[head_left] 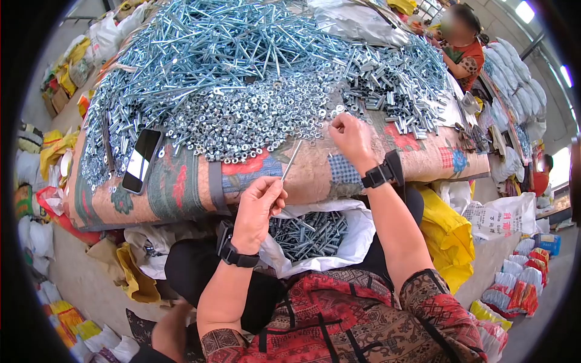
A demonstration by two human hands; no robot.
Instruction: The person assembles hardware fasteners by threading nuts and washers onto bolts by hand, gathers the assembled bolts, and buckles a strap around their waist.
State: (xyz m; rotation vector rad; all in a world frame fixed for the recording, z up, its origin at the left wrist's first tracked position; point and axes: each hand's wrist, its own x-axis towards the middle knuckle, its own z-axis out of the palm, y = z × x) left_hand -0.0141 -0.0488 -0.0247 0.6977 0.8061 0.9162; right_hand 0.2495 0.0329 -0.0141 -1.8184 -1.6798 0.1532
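My left hand (261,209) pinches a long thin metal bolt (292,158) between thumb and fingers, its free end pointing up and away. My right hand (352,140) is curled closed at the near edge of a pile of small nuts and washers (242,121); whatever its fingertips hold is hidden. Behind that pile lies a large heap of long bolts (212,42). Short metal sleeves (396,85) are heaped to the right. Below my hands, a white sack (360,233) at my lap holds many bolts with sleeves on them (308,233).
A phone (143,162) lies on the patterned cloth-covered table (175,187) at left. A co-worker (463,48) sits at the far right. Yellow sacks (445,236) and stacked filled bags (514,281) stand on the floor around the table.
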